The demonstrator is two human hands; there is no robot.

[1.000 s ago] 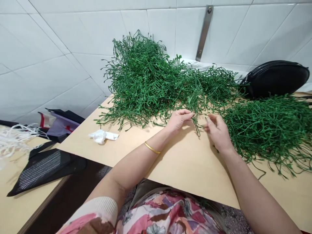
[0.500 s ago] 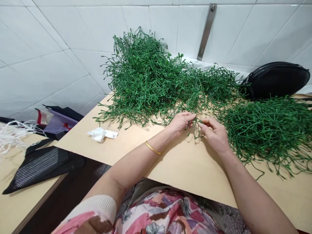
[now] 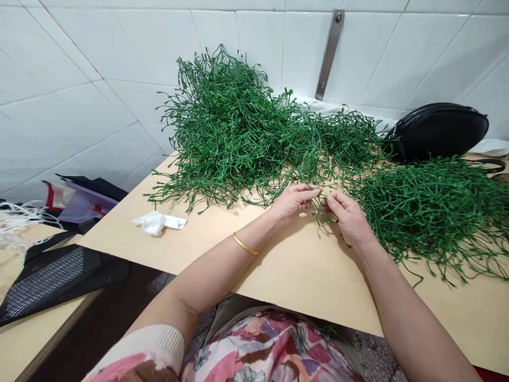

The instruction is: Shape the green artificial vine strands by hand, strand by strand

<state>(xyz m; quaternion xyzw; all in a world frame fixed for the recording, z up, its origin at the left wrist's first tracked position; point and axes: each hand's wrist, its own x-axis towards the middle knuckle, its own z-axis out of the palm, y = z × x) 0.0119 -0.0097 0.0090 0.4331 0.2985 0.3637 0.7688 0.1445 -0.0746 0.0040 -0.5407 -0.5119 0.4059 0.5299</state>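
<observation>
My left hand (image 3: pixel 293 201) is closed in a pinch on thin green artificial stems (image 3: pixel 320 209) near the table's middle. Beside it, my right hand (image 3: pixel 345 212) pinches the same small bunch between thumb and fingers. The stems hang just above the tan tabletop (image 3: pixel 294 265). Behind my left hand rises a large pile of green stems (image 3: pixel 234 127), which thins out toward the right. A second green pile (image 3: pixel 433 212) lies right of my right hand. The exact fingertip contact is partly hidden by the strands.
A black bag (image 3: pixel 441 130) rests at the back right by the tiled wall. Crumpled white tissue (image 3: pixel 155 223) lies on the left. Further left are a black mesh item (image 3: pixel 47 281), purple fabric (image 3: pixel 87 201) and white cords (image 3: pixel 19 225). A metal strip (image 3: pixel 330 55) is on the wall.
My right hand has turned slightly, and its fingers have closed more tightly near my left fingertips. The whole view has shifted a little, so most things appear further left.
</observation>
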